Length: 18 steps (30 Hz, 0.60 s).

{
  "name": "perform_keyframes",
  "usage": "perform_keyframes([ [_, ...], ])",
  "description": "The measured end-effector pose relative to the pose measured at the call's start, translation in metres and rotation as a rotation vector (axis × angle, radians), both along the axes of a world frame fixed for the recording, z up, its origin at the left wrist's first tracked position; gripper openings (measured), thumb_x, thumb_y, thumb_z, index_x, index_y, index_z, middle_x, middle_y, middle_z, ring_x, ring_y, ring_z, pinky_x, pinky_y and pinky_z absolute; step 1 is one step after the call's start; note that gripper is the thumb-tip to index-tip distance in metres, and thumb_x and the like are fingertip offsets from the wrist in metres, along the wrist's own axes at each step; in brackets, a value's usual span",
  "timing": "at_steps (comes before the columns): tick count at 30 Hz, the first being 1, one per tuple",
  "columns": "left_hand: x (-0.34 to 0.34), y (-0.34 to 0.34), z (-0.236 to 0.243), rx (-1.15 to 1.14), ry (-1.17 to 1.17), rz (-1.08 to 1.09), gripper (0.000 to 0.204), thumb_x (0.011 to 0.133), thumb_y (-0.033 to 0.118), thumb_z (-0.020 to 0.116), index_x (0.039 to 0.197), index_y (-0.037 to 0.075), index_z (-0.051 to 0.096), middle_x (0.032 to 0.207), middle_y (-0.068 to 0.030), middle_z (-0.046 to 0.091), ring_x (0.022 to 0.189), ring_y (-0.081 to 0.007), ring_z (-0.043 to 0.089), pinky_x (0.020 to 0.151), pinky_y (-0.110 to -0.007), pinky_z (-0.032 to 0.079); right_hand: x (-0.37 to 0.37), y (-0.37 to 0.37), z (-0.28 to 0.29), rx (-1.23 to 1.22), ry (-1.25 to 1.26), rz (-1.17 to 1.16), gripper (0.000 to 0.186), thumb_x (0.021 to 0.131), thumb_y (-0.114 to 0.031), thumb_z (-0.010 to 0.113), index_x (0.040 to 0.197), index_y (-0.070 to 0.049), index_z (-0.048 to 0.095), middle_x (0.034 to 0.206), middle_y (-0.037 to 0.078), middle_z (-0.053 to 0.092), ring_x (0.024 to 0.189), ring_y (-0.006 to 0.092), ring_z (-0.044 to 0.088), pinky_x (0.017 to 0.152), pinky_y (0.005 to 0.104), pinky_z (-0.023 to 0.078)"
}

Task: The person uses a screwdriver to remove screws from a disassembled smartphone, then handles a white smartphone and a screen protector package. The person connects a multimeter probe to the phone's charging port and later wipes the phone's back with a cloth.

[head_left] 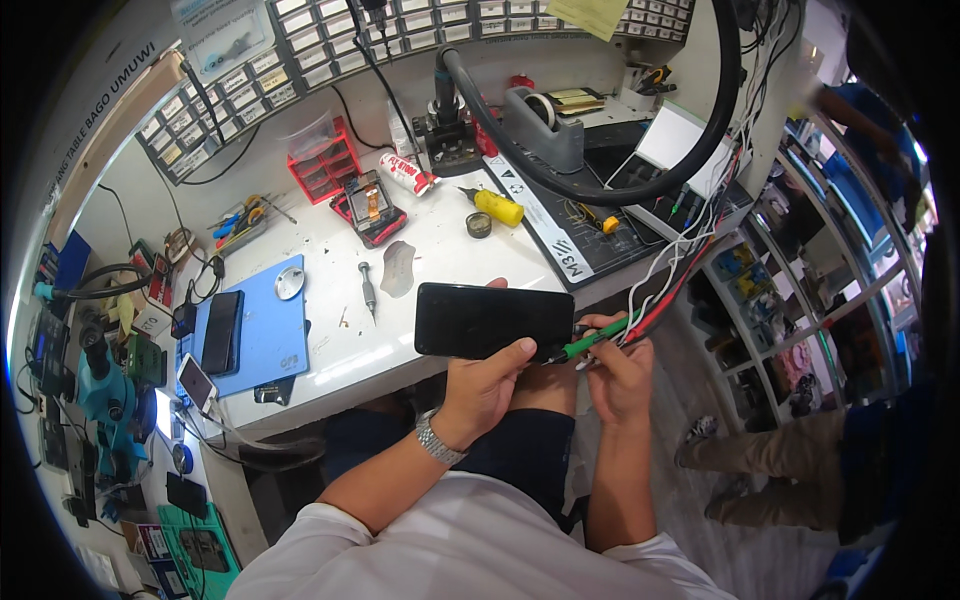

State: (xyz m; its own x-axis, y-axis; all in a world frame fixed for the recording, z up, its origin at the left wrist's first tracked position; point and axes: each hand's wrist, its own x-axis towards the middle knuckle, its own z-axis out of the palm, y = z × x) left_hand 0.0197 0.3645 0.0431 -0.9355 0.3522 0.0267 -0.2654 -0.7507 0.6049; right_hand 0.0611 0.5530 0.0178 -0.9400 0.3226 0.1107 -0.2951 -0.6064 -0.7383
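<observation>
Lying crosswise, its long axis running left to right, the black phone [495,320] is gripped between thumb and fingers of the left hand [490,385], near the front edge of the white table [440,235]. By its right end, a green lead [585,346] is pinched in the nearer, right hand [620,375]; whether phone and lead touch cannot be told. Shelves [828,315] are seen at the right.

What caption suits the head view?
Left hand holds a black phone; right hand holds cable ends, near a cluttered white workbench.
</observation>
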Motion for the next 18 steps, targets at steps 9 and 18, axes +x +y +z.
perform_keyframes([
  [9, 0.004, 0.003, 0.01, -0.016, -0.008, 0.043, 0.088, 0.091, -0.017, 0.071, 0.168, 0.005, 0.035, 0.141, -0.0158, 0.063, 0.133, -0.0306, 0.067, 0.113, -0.047, 0.058, -0.003, -0.004, -0.01, 0.005, -0.052, -0.033, 0.029, 0.088, 0.016, 0.065, 0.115, 0.006, 0.067, 0.116, 0.024, 0.076, 0.097, 0.0295, 0.078, 0.084, 0.0396, 0.065],
  [18, 0.011, 0.008, 0.021, -0.079, 0.099, 0.059, 0.059, 0.096, -0.013, 0.07, 0.152, 0.001, 0.058, 0.127, -0.0077, 0.073, 0.109, -0.0183, 0.072, 0.096, -0.029, 0.058, -0.003, -0.002, -0.014, 0.022, -0.067, -0.068, 0.026, 0.09, 0.017, 0.064, 0.113, 0.007, 0.069, 0.112, 0.025, 0.077, 0.093, 0.0301, 0.079, 0.081, 0.039, 0.065],
])
